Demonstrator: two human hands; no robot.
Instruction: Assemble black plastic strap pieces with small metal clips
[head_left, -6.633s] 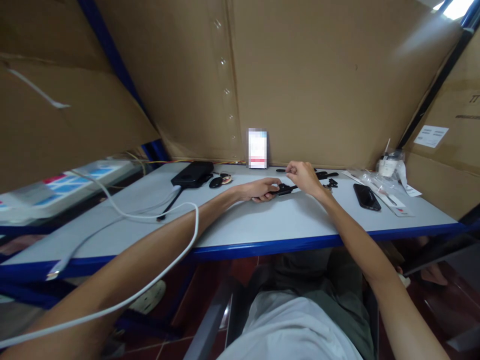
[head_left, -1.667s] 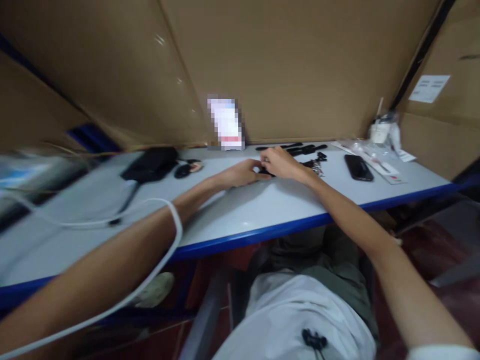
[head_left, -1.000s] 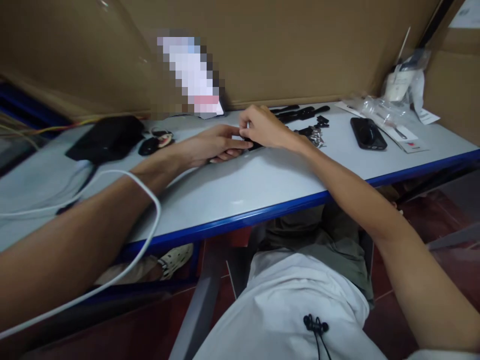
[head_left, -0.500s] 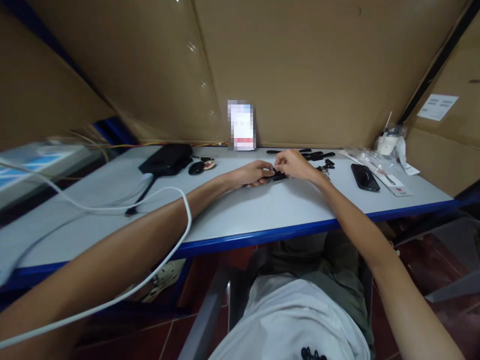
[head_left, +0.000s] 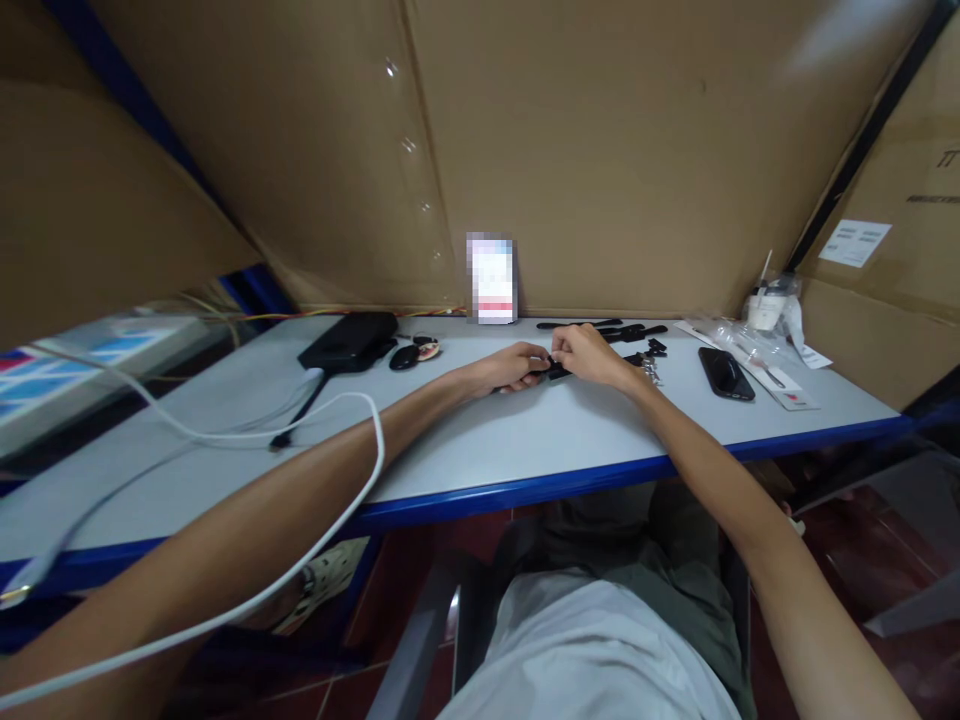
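Note:
Both hands meet over the middle of the table, around a small black part whose kind I cannot make out. My left hand lies low on the tabletop with its fingers closed on that part. From the right, my right hand pinches at the same spot, thumb and fingertips together; what is between them is mostly hidden. Just beyond and right of my right hand lie long flat black pieces, smaller black pieces and a little heap of small silvery bits.
A lit phone leans on the cardboard wall behind. Another phone, plastic packaging and a cup are on the right. Left are a black case and a black oval item. A white cable crosses over my left forearm.
The whole view has shifted, so the table sits slightly lower in the picture. Both hands stay together at the black part, with only slight finger movement.

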